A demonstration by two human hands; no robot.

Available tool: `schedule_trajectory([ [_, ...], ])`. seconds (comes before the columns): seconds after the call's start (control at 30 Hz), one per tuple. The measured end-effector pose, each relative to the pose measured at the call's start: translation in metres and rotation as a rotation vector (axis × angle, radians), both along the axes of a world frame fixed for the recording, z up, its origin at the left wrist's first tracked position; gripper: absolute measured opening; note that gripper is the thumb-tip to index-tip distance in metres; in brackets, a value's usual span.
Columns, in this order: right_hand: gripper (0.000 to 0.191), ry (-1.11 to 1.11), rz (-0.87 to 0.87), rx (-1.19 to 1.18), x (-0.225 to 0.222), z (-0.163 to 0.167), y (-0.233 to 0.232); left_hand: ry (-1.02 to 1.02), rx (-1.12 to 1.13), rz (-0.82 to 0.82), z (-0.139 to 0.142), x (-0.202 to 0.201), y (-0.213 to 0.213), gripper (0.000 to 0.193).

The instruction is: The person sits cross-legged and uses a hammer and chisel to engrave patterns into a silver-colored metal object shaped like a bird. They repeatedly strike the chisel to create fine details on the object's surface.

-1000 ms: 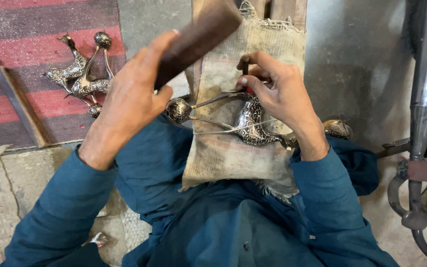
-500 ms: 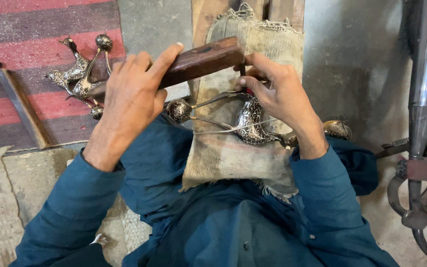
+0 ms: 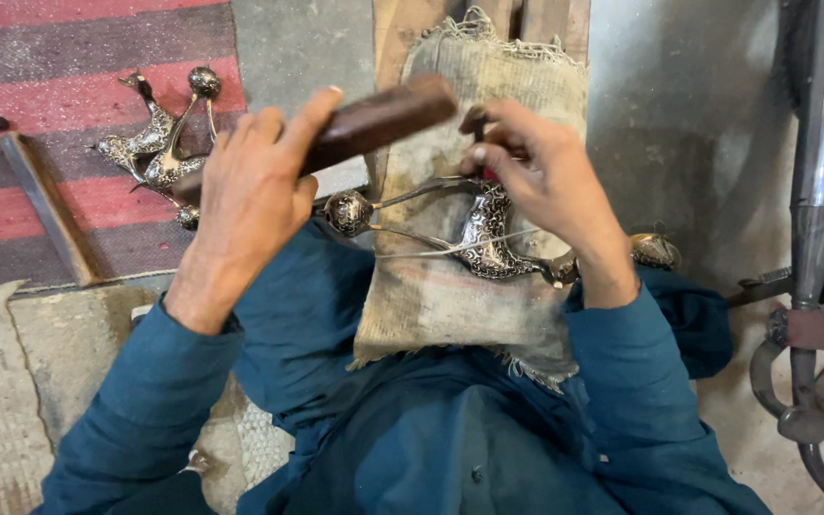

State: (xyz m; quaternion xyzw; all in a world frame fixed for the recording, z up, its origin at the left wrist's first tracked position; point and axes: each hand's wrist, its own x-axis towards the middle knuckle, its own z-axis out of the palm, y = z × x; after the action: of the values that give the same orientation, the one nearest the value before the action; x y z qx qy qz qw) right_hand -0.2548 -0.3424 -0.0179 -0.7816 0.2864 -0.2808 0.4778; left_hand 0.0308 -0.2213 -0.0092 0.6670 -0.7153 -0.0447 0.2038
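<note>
My left hand (image 3: 250, 195) grips a dark wooden mallet (image 3: 374, 122), its far end raised just left of my right hand (image 3: 541, 181). My right hand pinches a small dark punch tool (image 3: 480, 133) upright over an ornate engraved metal piece (image 3: 488, 234) with ball-ended rods. The metal piece lies on a burlap cloth (image 3: 469, 296) draped over a wooden block (image 3: 402, 29) in front of my lap.
Similar ornate metal pieces (image 3: 159, 143) lie on a red striped rug (image 3: 59, 95) at the upper left, beside a flat metal bar (image 3: 45, 205). A chrome pipe and machine parts (image 3: 817, 219) stand at the right. Concrete floor lies beyond the block.
The mallet swung down from a raised, steep angle to a nearly level stroke at the punch, and now sits slightly lifted again. My right hand stayed on the metal piece.
</note>
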Motion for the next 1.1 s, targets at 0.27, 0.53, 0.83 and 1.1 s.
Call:
schedule_trajectory([
  [0.27, 0.021, 0.060, -0.089, -0.044, -0.002, 0.000, 0.002, 0.338, -0.074, -0.053, -0.002, -0.005, 0.009, 0.078],
  [0.53, 0.018, 0.039, -0.102, -0.041, 0.000, 0.003, 0.007, 0.285, -0.004, -0.009, 0.015, -0.011, -0.004, 0.083],
  [0.83, 0.022, 0.142, -0.135, -0.154, 0.001, 0.004, 0.006, 0.016, 0.015, -0.132, 0.023, -0.010, -0.017, 0.085],
  [1.1, 0.024, 0.155, -0.144, -0.152, -0.001, 0.002, 0.004, -0.155, -0.102, -0.109, 0.018, -0.004, -0.020, 0.078],
])
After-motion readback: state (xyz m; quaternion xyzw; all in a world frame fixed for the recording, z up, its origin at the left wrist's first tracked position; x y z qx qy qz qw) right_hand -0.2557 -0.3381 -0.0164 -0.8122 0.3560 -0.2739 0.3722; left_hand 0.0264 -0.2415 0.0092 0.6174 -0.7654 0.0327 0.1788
